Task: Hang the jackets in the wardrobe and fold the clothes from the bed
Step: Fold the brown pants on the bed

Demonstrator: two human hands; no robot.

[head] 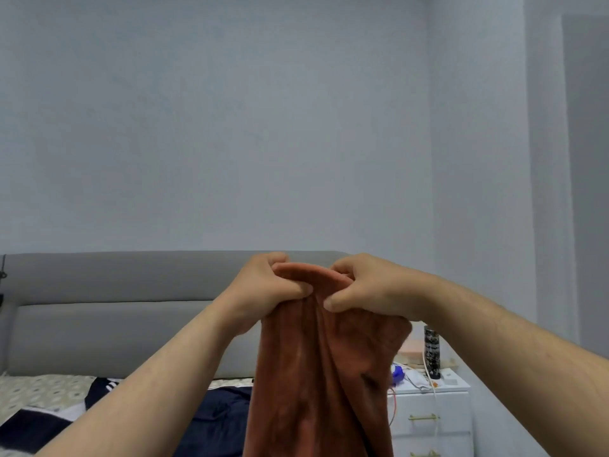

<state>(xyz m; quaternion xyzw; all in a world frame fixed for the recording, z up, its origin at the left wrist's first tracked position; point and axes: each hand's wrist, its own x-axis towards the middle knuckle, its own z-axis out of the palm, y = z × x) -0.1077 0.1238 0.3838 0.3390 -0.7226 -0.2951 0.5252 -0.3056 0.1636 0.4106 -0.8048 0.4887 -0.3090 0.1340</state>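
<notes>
Head view: bed [43, 389] with dark clothes [217, 420] unfolded on it, so folding is far from done; rust-brown garment [316, 374] hangs above it, top edge pinched by left hand [267, 288] and right hand [365, 288], close together.

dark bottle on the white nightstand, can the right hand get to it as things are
Probably not right now: the right hand and left hand both grip the rust-brown garment. Otherwise the way looks free; the dark bottle stands unblocked on the white nightstand under that forearm.
</notes>
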